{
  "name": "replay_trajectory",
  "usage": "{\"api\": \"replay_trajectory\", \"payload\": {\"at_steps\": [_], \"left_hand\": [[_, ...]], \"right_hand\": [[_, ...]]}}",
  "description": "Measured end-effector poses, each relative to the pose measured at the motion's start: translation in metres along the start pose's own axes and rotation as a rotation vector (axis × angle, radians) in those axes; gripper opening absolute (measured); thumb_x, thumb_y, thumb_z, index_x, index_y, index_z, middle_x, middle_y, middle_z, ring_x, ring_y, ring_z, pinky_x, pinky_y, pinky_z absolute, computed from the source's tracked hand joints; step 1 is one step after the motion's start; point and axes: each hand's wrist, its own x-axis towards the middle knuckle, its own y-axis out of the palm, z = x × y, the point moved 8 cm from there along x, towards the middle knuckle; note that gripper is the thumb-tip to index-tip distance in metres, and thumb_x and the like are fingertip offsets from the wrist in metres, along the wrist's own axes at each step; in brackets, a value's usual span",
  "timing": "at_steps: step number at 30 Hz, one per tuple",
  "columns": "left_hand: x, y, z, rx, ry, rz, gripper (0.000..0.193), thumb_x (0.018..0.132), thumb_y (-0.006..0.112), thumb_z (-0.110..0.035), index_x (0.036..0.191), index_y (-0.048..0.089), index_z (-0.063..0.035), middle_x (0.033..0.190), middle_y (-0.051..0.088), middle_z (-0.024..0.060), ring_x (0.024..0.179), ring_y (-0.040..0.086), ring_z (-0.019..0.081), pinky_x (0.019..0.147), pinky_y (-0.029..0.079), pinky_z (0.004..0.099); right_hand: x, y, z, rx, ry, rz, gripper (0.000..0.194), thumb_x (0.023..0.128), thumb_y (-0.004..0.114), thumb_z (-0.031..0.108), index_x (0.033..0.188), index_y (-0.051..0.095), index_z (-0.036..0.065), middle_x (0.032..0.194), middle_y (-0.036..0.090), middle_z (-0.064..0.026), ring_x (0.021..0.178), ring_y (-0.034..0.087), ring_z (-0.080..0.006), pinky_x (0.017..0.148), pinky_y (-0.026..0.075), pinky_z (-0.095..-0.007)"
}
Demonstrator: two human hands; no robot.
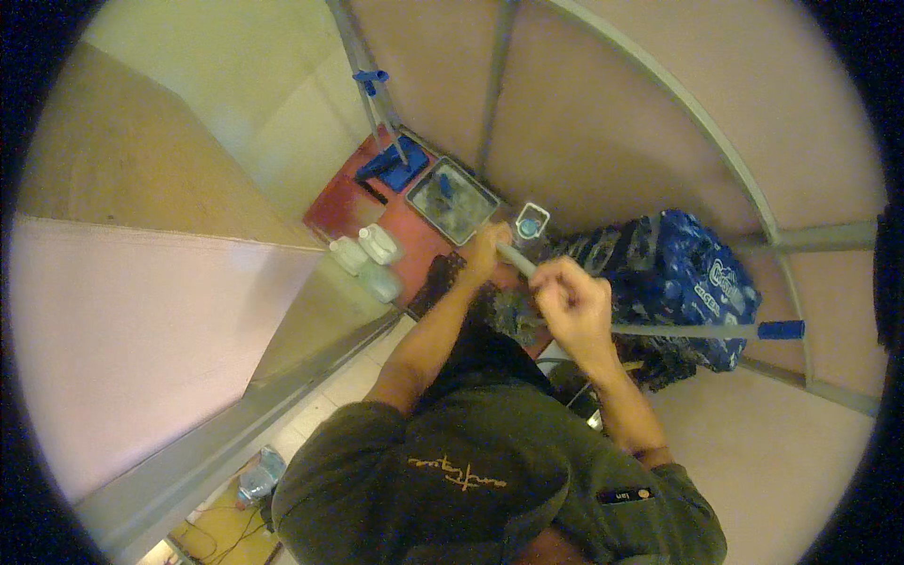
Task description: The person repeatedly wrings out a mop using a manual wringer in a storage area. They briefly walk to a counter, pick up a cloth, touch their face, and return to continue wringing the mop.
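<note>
My left hand (pixel 487 247) is closed around the lower visible part of a grey pole (pixel 517 260). Higher up, my right hand (pixel 573 304) grips the same pole, whose ends I cannot make out. Just beyond my left hand is a grey rectangular tub (pixel 489 200) with murky grey contents and a small blue object (pixel 445 185) in it. A small white-rimmed container (pixel 542 210) with something light blue inside stands to the right of my left hand. Behind my right wrist passes a second pale pole (pixel 678 330) with a blue end grip (pixel 781 330).
A blue long-handled dustpan (pixel 402 166) stands in the corner on the red floor (pixel 417 233). White plastic jugs (pixel 381 244) are grouped at left. At right, a blue printed plastic bag (pixel 696 275) leans near the panelled wall (pixel 600 106). A wooden panel (pixel 127 141) flanks the left.
</note>
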Motion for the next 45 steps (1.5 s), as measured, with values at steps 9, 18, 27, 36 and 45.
{"api": "replay_trajectory", "payload": {"at_steps": [9, 18, 27, 36, 45], "left_hand": [[0.000, -0.003, -0.005, -0.102, 0.032, 0.010, 0.014, 0.081, 0.058, -0.017, 0.074, 0.051, -0.0063, 0.073, 0.054, 0.0088, 0.074, 0.051, 0.0246, 0.069, 0.041, 0.0371], [-0.030, 0.009, 0.021, 0.233, 0.038, 0.126, 0.023, 0.089, 0.051, -0.024, 0.073, 0.054, -0.0074, 0.074, 0.055, 0.0108, 0.075, 0.052, 0.0331, 0.071, 0.040, 0.0420], [-0.040, 0.012, 0.002, 0.152, 0.179, 0.054, 0.027, 0.091, 0.050, -0.026, 0.070, 0.052, -0.0094, 0.066, 0.050, 0.0088, 0.068, 0.047, 0.0273, 0.063, 0.037, 0.0393], [-0.039, 0.012, 0.003, 0.180, 0.091, 0.116, 0.017, 0.087, 0.054, -0.017, 0.072, 0.053, -0.0099, 0.066, 0.050, 0.0081, 0.068, 0.048, 0.0253, 0.070, 0.039, 0.0373], [-0.027, 0.021, 0.008, 0.211, -0.048, 0.179, 0.014, 0.085, 0.057, -0.017, 0.074, 0.055, -0.0095, 0.071, 0.056, 0.0091, 0.075, 0.059, 0.0304, 0.084, 0.042, 0.0458]], "right_hand": [[0.004, -0.007, 0.006, 0.117, 0.034, -0.108, 0.007, 0.089, 0.060, 0.003, 0.089, 0.067, 0.003, 0.060, 0.046, 0.0094, 0.057, 0.042, 0.0003, 0.048, 0.032, -0.0238], [-0.042, 0.005, -0.003, 0.038, -0.139, -0.124, 0.006, 0.087, 0.064, 0.008, 0.083, 0.068, 0.009, 0.052, 0.048, -0.0045, 0.044, 0.046, -0.0079, 0.045, 0.039, -0.0294], [-0.057, 0.003, 0.004, 0.029, -0.276, -0.138, 0.007, 0.086, 0.063, 0.005, 0.085, 0.069, 0.009, 0.052, 0.046, -0.0032, 0.044, 0.046, -0.0076, 0.045, 0.038, -0.0283], [-0.050, -0.005, 0.022, 0.070, -0.219, -0.110, 0.010, 0.088, 0.060, 0.002, 0.088, 0.069, 0.003, 0.064, 0.060, 0.0001, 0.052, 0.048, -0.0016, 0.047, 0.036, -0.0230], [-0.037, -0.016, 0.008, -0.040, -0.023, -0.059, 0.008, 0.090, 0.060, 0.005, 0.089, 0.069, 0.003, 0.054, 0.051, 0.0029, 0.050, 0.047, -0.0020, 0.046, 0.035, -0.0241]]}}
